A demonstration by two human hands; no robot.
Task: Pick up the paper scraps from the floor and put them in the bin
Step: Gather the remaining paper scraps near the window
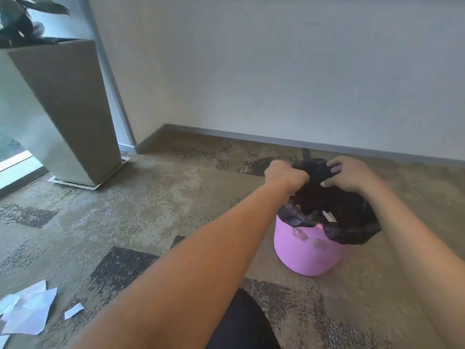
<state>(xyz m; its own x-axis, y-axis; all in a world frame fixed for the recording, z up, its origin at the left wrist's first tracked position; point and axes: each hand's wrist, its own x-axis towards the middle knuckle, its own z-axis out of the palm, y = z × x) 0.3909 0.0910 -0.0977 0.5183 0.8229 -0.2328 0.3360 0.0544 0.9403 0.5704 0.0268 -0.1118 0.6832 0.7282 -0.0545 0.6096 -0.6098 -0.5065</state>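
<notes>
White paper scraps (26, 311) lie on the floor at the far left, several torn sheets overlapping in a heap and one small piece (73, 310) just beside them, well apart from the bin. Behind them stands a tall, tapered grey-brown planter (68, 109) on a flat metal base, with dark leaves (22, 18) above its rim, next to a glass panel (15, 147). Nothing lies between the scraps and the bin but bare carpet (156, 192), tan with darker mottled patches. A pale wall (276, 71) with a grey skirting strip (276, 138) closes the corner behind.

My left hand (285, 176) reaches across over the bin, its fingers clenched round a bunch of the black liner bag (349, 222). The pink bin (305, 253) sits on the carpet right of centre, round and smooth, with small cut-outs near its rim; the bag folds over that rim in crumpled pleats, and something white (328, 215) shows inside. My right hand (351, 176) rests on the raised bag, its fingers curled over the gathered plastic and thumb pressing its side. My dark-clothed knee (241, 323) fills the lower centre.
</notes>
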